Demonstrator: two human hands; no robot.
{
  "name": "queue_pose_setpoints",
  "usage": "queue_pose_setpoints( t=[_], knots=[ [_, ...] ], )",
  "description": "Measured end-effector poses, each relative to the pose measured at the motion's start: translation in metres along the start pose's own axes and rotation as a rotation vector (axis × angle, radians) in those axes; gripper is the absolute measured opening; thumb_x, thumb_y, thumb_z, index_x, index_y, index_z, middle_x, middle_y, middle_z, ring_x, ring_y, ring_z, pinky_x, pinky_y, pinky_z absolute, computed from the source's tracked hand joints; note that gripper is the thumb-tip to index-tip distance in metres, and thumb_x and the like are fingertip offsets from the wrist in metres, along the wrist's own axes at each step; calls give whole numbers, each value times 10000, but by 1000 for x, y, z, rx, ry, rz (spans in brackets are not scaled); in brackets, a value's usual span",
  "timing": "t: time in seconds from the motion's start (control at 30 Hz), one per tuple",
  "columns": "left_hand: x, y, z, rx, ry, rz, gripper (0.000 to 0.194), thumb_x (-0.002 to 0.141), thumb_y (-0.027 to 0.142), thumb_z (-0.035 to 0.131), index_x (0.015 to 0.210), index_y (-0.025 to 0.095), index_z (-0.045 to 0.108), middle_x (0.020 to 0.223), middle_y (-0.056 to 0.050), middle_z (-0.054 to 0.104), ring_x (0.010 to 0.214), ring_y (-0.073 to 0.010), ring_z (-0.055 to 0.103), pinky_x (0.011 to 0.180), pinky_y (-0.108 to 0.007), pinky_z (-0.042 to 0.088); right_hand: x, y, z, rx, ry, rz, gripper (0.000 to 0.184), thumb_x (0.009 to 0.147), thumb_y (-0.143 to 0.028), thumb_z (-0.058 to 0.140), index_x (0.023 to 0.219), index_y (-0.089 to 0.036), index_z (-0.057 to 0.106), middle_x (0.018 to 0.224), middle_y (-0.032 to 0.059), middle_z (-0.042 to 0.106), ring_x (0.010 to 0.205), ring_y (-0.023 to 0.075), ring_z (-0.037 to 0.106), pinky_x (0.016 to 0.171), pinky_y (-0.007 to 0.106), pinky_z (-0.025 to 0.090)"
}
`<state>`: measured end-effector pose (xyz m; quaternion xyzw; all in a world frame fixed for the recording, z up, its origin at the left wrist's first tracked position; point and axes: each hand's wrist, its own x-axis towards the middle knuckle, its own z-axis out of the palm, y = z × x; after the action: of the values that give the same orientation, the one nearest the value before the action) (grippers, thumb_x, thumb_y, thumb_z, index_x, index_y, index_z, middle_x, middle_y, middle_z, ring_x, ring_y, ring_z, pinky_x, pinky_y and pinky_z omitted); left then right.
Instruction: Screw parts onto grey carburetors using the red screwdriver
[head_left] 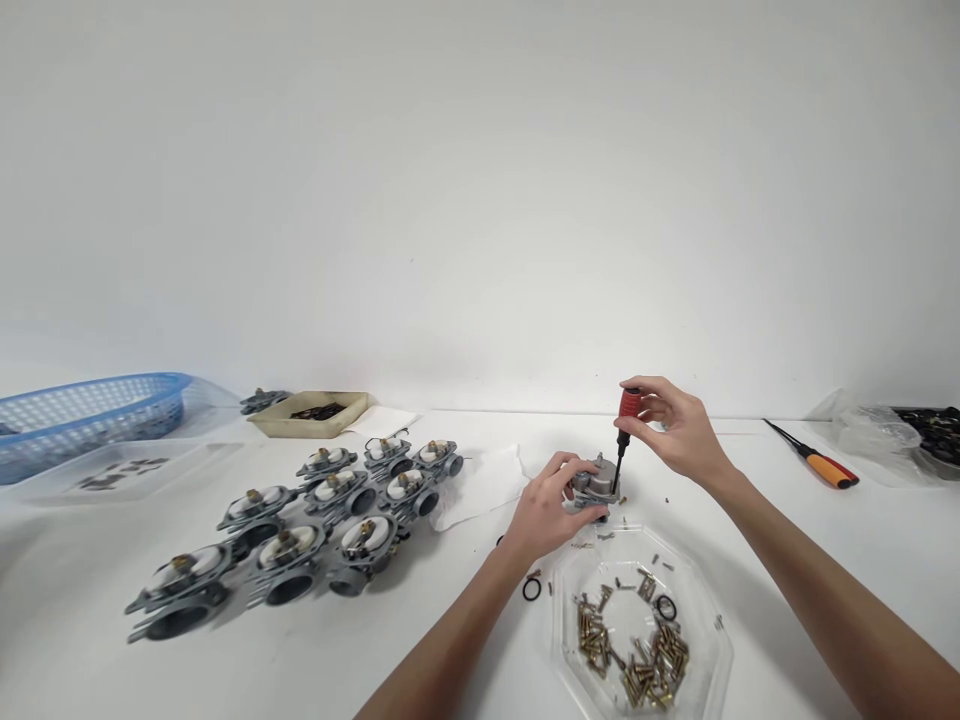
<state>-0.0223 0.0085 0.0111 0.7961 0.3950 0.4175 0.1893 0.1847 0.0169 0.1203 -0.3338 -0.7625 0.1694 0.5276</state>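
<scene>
A grey metal carburetor (601,480) sits on the white table, and my left hand (546,508) grips it from the left with the fingers over its near and far sides. Above its right side, my right hand (667,425) pinches the red handle of a screwdriver (628,408). The screwdriver stands almost upright, its dark shaft reaching down to the carburetor's right edge; the exact tip contact is too small to make out. Just in front lies a clear octagonal tray (716,650) with many brass screws (660,665) and a black ring (665,607).
Several opened carburetors (289,560) stand in rows on the left. Behind them are a beige tray (307,425) and a blue basket (90,415). Pliers (817,460) with orange-red handles and a plastic bag (870,435) lie right. A black O-ring (532,589) rests beside the clear tray.
</scene>
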Motion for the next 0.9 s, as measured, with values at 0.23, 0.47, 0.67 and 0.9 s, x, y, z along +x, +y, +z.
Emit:
queue_pose_setpoints(
  t=[0.23,0.47,0.67,0.9],
  knots=[
    [0,-2,-1,-15,-12,7,381,795,381,760,1135,286,617,1112,-17,581,708,-121,564,703,-282,521,7,-17,-21,181,175,85,376,766,-348,782,1092,-236,634,839,13,634,681,180,679,555,321,612],
    [1,-2,0,-30,-14,1,385,790,360,766,1137,284,617,1105,-16,580,710,-122,564,699,-281,521,6,-22,-20,164,129,107,400,750,-365,798,1091,-240,631,859,20,634,689,184,673,576,338,623],
    [1,-1,0,-48,-12,-9,376,790,356,766,1133,286,628,1103,-23,593,725,-129,584,721,-292,531,3,-5,-8,85,66,122,380,778,-413,780,1087,-244,635,892,33,640,741,200,680,615,350,623],
    [1,-2,0,-54,-4,4,380,788,358,769,1132,282,627,1099,-23,594,715,-124,584,705,-288,533,1,0,-4,53,17,112,380,794,-448,761,1092,-253,626,906,37,636,760,205,678,649,370,631]
  ],
)
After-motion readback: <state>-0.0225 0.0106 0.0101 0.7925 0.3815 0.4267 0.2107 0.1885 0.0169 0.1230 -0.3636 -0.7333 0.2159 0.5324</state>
